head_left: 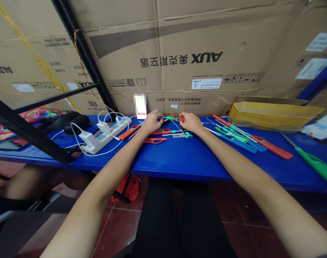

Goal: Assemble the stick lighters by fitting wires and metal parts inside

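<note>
At the back of the blue tabletop (174, 163), my right hand (191, 122) pinches a red plastic lighter part (177, 117). My left hand (152, 122) is closed, fingers curled down; what they hold is hidden. Between the hands lies a small green part (168, 118), and a dark piece with a yellow tip (167, 120) is by my left fingertips. Below them are a red lighter handle (163, 132) and an orange trigger-shaped shell (154, 140). To the right of my right hand lie blue lighter handles (240, 143), a green shell (234, 134) and a red long-necked lighter (273, 147).
A white power strip (113, 130) with chargers and loose cables stands on the left. Behind it leans a lit phone (141, 107). A yellow-taped carton (273, 114) sits back right, a green lighter (315, 163) far right. A black shelf post (84, 68) crosses the left; a person's leg (42, 179) is below.
</note>
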Demonstrator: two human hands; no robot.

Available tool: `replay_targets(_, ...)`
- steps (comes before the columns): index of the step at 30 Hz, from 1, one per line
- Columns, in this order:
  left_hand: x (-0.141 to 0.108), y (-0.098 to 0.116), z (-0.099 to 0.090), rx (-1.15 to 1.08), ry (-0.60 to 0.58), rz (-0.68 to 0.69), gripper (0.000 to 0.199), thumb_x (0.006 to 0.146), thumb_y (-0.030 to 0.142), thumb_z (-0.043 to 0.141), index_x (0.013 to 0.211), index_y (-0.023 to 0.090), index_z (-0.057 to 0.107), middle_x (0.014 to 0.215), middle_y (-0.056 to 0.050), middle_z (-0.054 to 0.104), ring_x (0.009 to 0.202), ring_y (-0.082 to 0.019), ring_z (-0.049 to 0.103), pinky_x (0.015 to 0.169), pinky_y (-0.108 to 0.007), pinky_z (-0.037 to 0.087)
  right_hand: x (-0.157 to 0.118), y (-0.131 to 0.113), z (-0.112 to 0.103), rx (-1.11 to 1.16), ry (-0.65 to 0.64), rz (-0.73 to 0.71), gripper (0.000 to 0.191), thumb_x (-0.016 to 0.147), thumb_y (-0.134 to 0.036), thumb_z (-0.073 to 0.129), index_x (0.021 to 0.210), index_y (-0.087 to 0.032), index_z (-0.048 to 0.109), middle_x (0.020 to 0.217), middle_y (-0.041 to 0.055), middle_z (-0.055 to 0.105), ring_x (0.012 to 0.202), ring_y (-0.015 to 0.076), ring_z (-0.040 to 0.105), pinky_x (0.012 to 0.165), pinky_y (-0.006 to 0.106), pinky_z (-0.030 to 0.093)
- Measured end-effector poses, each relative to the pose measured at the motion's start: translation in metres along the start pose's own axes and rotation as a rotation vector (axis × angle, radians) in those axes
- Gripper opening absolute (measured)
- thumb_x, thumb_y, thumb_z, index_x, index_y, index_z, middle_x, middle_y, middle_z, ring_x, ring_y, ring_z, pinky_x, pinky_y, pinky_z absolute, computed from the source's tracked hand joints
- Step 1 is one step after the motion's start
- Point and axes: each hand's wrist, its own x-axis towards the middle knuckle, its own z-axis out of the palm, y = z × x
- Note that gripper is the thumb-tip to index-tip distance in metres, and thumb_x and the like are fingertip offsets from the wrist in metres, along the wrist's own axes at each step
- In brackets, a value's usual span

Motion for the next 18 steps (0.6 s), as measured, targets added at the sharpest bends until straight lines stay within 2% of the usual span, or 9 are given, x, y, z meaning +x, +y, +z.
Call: replay_targets(18,0.0004,0.0021,-0.0008,-0.018,-0.033,0.039,0.025,0.097,0.015,0.063,0.108,0.018,0.085,0.106,-0.012,0.075,0.098,-0.026,0.072,0.093,-0.039,0.057,-0.0002,-0.0003,-0.0011,-0.013,0.001,0.0,0.038,0.099,-0.025,0.064,0.137,-0.022,0.073,0.127,0.0148,0.082,0.114,0.0375,0.077,0.094,0.043,0.058)
